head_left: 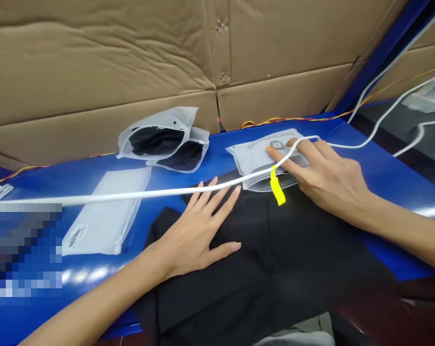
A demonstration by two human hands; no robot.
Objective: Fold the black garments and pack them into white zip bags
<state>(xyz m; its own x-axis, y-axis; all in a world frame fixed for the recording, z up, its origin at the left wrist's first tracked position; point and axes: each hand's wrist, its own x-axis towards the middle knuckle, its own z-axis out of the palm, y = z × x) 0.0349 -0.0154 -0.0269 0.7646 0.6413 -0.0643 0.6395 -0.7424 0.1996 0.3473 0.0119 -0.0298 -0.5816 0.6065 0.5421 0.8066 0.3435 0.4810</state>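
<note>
My left hand (199, 226) lies flat with spread fingers on a black cloth (275, 250), which drapes over the table's front edge. On the right, my right hand (321, 168) rests its fingers on a frosted zip pouch (246, 156) with grey printing. The pouch's mouth gapes toward me, and something dark shows inside it. A white cable (167, 193) crosses the view above the cloth and passes by the right fingers; whether they touch it I cannot tell. From the cable hangs a yellow tag (277, 190).
Two frosted pouches with dark contents (160, 139) stand at the back by the cardboard wall (105, 62). A flat white pouch (105, 211) lies left on the blue table (167, 185). Thin red and yellow wires (275, 120) run along the back edge. More white cables hang at the right.
</note>
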